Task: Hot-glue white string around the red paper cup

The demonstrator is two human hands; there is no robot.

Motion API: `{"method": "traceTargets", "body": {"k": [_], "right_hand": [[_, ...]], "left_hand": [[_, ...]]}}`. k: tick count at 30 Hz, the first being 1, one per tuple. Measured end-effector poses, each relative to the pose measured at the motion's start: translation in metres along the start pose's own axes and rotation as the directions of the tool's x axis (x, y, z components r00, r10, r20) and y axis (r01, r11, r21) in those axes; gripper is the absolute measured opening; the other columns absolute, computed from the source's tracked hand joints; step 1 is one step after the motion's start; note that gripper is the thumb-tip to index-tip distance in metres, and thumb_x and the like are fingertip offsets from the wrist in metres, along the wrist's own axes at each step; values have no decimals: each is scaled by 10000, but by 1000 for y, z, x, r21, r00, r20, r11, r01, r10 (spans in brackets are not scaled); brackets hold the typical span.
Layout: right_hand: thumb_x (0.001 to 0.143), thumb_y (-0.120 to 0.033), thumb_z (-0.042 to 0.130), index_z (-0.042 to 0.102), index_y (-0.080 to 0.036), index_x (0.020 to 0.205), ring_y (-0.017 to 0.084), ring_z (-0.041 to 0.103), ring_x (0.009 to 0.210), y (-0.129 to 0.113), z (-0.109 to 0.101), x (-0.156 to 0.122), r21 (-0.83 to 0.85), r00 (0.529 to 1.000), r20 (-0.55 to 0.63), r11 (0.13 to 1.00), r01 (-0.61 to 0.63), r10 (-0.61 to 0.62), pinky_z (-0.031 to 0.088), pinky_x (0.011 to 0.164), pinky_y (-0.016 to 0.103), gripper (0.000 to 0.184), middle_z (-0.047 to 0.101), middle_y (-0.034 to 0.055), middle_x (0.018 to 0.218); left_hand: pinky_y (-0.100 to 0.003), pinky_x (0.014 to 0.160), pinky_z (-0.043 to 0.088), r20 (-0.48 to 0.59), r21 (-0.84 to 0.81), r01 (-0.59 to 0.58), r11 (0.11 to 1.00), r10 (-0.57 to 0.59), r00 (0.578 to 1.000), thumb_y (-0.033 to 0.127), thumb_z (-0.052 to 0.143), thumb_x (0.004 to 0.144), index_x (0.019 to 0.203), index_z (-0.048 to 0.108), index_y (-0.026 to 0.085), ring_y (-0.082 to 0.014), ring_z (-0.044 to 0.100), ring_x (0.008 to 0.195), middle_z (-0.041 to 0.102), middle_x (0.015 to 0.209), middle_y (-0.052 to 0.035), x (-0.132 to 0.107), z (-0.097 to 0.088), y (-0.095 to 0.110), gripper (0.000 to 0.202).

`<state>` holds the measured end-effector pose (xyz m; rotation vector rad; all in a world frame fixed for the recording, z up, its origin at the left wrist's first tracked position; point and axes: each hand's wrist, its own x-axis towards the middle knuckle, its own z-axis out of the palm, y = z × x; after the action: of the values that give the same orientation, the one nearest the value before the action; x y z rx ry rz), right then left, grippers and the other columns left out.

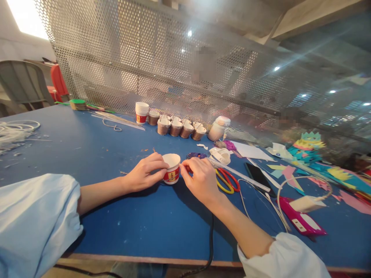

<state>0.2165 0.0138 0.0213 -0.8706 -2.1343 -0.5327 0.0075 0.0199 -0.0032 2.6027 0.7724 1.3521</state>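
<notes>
A white paper cup with a red and gold printed band (171, 173) stands upright on the blue table in front of me. Its left side is gripped between the thumb and fingers of my left hand (149, 172). Right beside the cup's other side, my right hand (201, 177) is closed, thumb and forefinger pinched together at the cup wall. Whatever lies between those fingertips is too small to make out. Partly behind my right hand is a dark blue object (196, 155). A long whitish stick (240, 175) runs off to the right.
Several brown-wrapped cups (176, 127) stand behind, near a cup stack (142, 112) and a jar (218, 128). To the right lie scissors (227, 181), a phone (260, 178), a charger (308, 202), a pink packet (303, 220) and paper scraps. White cord (14, 133) is heaped left. A black cable (211, 239) crosses the front edge.
</notes>
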Motion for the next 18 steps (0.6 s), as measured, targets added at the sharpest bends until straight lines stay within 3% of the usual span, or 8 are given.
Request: {"method": "traceTargets", "body": {"k": [18], "right_hand": [[909,-175,535,566,-184,772,133,579,638,0,-1,-1,43,1000,23,999,11,-12,363,672,307,140,659,2,697]], "left_hand": [[-265,725,459,44,-13,86,996,-85,995,194,457,922,986,681,123,-153,552,774,632,809,-64,3,-2,2,244]]}}
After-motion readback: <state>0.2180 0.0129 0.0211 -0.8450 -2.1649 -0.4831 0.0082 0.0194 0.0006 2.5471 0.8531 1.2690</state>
